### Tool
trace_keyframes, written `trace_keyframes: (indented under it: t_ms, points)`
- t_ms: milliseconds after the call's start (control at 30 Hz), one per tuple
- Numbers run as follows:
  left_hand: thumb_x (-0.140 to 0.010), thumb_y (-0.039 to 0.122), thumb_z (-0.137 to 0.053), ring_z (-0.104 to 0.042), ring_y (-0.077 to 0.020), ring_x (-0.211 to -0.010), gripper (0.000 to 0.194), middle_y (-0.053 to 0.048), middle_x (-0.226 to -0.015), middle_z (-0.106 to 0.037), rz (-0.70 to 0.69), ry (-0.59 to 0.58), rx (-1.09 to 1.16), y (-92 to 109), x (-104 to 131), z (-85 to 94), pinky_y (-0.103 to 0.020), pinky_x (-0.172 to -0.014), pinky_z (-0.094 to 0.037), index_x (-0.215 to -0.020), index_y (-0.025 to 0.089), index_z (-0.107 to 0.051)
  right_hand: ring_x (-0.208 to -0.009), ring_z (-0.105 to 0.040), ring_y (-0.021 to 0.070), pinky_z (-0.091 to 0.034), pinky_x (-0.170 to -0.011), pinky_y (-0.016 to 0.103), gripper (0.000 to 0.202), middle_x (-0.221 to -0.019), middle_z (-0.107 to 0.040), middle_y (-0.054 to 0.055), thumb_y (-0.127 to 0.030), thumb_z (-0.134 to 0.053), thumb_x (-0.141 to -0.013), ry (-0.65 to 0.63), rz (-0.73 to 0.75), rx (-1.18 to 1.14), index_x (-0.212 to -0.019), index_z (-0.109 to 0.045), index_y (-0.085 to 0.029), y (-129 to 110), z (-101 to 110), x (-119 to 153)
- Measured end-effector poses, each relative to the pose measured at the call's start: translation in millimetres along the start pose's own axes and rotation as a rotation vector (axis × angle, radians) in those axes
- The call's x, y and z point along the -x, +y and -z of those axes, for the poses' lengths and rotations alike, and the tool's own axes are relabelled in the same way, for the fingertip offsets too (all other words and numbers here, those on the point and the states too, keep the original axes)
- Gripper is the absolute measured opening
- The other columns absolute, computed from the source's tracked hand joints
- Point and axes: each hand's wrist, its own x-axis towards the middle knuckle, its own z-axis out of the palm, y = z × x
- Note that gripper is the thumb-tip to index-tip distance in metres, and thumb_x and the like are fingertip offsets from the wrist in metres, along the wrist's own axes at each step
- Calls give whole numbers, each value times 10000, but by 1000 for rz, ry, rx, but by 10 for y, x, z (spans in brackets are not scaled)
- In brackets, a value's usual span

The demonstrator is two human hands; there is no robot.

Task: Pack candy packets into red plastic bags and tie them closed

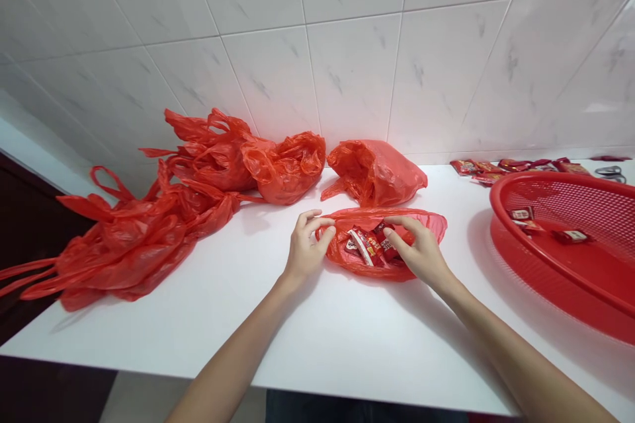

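A red plastic bag [357, 269] lies with its mouth open in front of me, several small red snack packets [370, 248] showing inside. At the bag's left end, my left hand [308, 244] has thumb and fingers around the edge of the plastic. My right hand [419, 248] reaches over the right side of the opening, fingers bent and thumb a little apart, above the packets. Nothing shows between the fingers of the right hand. Part of the bag's right rim is hidden behind that hand.
Right of me stands a large red mesh basket [560, 277] with a few packets [570, 236]. More packets [489, 168] and scissors [610, 173] lie behind it. Another red bag [384, 172] sits against the tiled wall [352, 79]. Several filled red bags [133, 244] crowd the white table's [238, 317] left.
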Motion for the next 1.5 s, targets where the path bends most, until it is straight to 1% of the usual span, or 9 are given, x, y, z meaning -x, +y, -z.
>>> trace_keyframes:
  t_ms: [233, 367, 500, 600, 767, 900, 1067, 1333, 1500]
  points:
    - [-796, 248, -689, -627, -281, -1183, 257, -103, -1183, -637, 76, -192, -229, -259, -82, 0, -449, -1073, -489, -1033, 223, -783, -1228, -551, 357, -380, -1038, 550, 232, -1160, -730, 123, -356, -557, -894, 274, 184, 364, -952, -745, -234, 204, 121, -101]
    - [-812, 214, -637, -690, -256, -1020, 350, -108, -1118, -710, 46, -215, -235, -311, -109, -9, -426, -974, -546, -1143, 197, -746, -1344, -443, 381, -330, -1026, 559, 222, -1315, -655, 126, -303, -567, -850, 282, 135, 571, -972, -740, -238, 348, 218, -158]
    - [-801, 194, -641, -689, -257, -1060, 432, -111, -1199, -729, 9, -159, -242, -333, -123, -21, -420, -986, -543, -1229, 184, -696, -1345, -425, 393, -293, -1033, 576, 368, -1333, -626, 133, -312, -600, -773, 252, 39, 645, -1122, -690, -239, 468, 298, -217]
    - [-792, 176, -641, -692, -237, -1052, 470, -107, -1253, -718, -3, -112, -223, -367, -145, -21, -387, -959, -558, -1261, 178, -672, -1265, -497, 385, -307, -1037, 578, 488, -1288, -641, 138, -314, -618, -726, 207, -64, 563, -1207, -639, -233, 525, 343, -259]
    - [-774, 168, -644, -679, -167, -770, 495, -75, -1100, -750, -55, 15, -216, -416, -188, 8, -333, -810, -589, -1269, 181, -657, -1041, -637, 341, -447, -956, 521, 493, -1193, -666, 155, -297, -619, -722, 173, -165, 322, -1204, -630, -197, 531, 365, -294]
    - [-787, 189, -627, -685, -180, -814, 486, -64, -1019, -746, -90, 107, -173, -443, -197, 31, -314, -795, -586, -1273, 173, -640, -885, -666, 276, -530, -819, 425, 457, -1109, -690, 129, -271, -617, -708, 162, -159, 238, -1157, -643, -197, 509, 357, -301]
    - [-795, 214, -630, -689, -194, -879, 523, -65, -1011, -737, -115, 188, -121, -499, -192, 22, -327, -841, -578, -1317, 178, -601, -641, -634, 196, -534, -617, 353, 465, -1031, -707, 108, -273, -610, -681, 137, -165, 96, -1137, -647, -188, 494, 355, -294]
    - [-816, 274, -612, -681, -213, -898, 622, -121, -1085, -697, -139, 273, -69, -483, -155, 10, -363, -858, -568, -1410, 127, -500, -561, -579, 149, -487, -548, 306, 396, -949, -722, 80, -291, -600, -647, 183, -142, -128, -1024, -655, -187, 448, 319, -304]
    - [-804, 278, -637, -659, -173, -818, 645, -82, -1059, -680, -97, 290, 19, -411, -119, 22, -278, -672, -549, -1419, 192, -464, -645, -605, 168, -493, -590, 307, 379, -921, -717, 71, -367, -690, -640, 185, -119, -271, -976, -676, -192, 378, 310, -314]
